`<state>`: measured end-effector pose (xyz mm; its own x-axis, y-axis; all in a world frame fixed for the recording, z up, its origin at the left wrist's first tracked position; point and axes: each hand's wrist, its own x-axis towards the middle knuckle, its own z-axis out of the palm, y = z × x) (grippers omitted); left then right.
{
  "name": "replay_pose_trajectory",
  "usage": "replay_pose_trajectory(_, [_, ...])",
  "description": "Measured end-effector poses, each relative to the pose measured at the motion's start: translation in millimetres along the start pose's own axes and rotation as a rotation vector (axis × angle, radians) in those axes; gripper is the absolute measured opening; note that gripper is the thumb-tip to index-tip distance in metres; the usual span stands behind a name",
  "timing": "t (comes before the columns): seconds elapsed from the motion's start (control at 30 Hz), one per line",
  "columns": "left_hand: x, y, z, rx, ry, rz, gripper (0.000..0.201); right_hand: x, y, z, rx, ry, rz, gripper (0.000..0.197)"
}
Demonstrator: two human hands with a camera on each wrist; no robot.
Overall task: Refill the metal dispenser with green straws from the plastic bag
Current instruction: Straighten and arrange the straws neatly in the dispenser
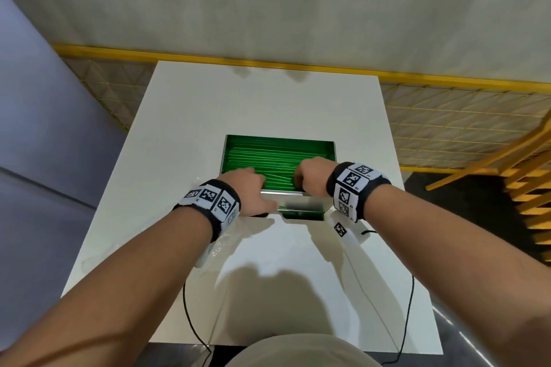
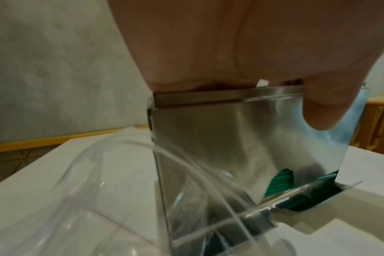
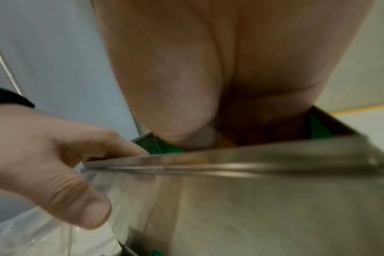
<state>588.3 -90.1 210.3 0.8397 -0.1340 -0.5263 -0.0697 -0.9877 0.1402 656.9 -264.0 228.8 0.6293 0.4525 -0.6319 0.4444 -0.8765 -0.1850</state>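
Metal dispenser [image 1: 301, 202] sits centre of the head view on the white bench [image 1: 185, 116], lid off, top open, packed with green straws [image 1: 268, 158] lying left to right. Left hand [image 1: 250, 188] is at the dispenser's near-left corner: thumb down on the outer front wall, fingers curled over the rim onto the straws, so its grip clasps the front wall. Left wrist view confirms it, thumb [image 2: 324, 110] pressed flat on the shiny front panel [image 2: 252, 147], palm on the top edge. Right hand [image 1: 311, 176] is lower right of the straw bed, fingers reaching down inside past the near rim; right wrist view shows them buried among the straws, but I cannot tell whether that grip is clenched on any or just pressing. A few straws show in the slot at the base [image 2: 281, 180]. Clear plastic bag [image 2: 77, 199] lies crumpled on the bench, lower left of the dispenser, touching its left side. Both wrists wear black bands with checker tags [image 1: 208, 199].
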Motion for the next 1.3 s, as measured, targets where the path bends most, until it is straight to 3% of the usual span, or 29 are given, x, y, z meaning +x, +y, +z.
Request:
replay_pose_trajectory(0.1, [-0.9, 1.3, -2.2, -0.026, -0.027, 0.007, 0.054, 3.4, -0.1, -7.6, 0.029, 0.095, -0.01, 0.034])
replay_pose_trajectory(0.2, [-3.5, -2.7, -7.5, -0.066, 0.044, 0.033, 0.054, 10.0, 2.4, -15.3, 0.016, 0.238, -0.023, 0.042])
replay_pose_trajectory(0.37, [-17.1, -6.5, -10.0, -0.032, 0.064, 0.05, 0.052, 24.3, 4.0, -5.1, -0.145, 0.05, -0.058, 0.056])
replay_pose_trajectory(0.43, [-24.5, -10.0, -3.8, -0.025, 0.08, 0.068, 0.052, 25.0, 6.6, -4.4, -0.153, 0.046, -0.082, 0.062])
replay_pose_trajectory(0.63, [-58.1, -21.4, 22.5, -0.198, 0.392, 0.159, 0.044, 18.0, 21.3, -10.4, 0.031, 0.192, -0.131, 0.063])
replay_pose_trajectory(0.8, [-66.0, -43.3, 30.9, -0.252, 0.586, 0.153, 0.026, 15.6, 23.6, -19.7, 0.12, 0.389, -0.144, 0.032])
replay_pose_trajectory(0.83, [-66.5, -47.0, 30.6, -0.273, 0.614, 0.139, 0.025, 14.3, 22.2, -19.9, 0.107, 0.389, -0.145, 0.026])
replay_pose_trajectory(0.97, [-70.8, -54.8, 29.4, -0.348, 0.632, 0.061, 0.039, 20.3, 18.0, -1.6, -0.2, 0.149, -0.109, 0.064])
replay_pose_trajectory(1.07, [-72.6, -54.9, 31.9, -0.373, 0.627, 0.044, 0.037, 31.3, 16.5, 3.5, -0.334, 0.069, -0.11, 0.054])
replay_pose_trajectory(1.3, [-75.5, -56.7, 31.5, -0.378, 0.599, 0.031, 0.037, 39.5, 14.6, -13.8, -0.355, 0.172, -0.146, 0.027])
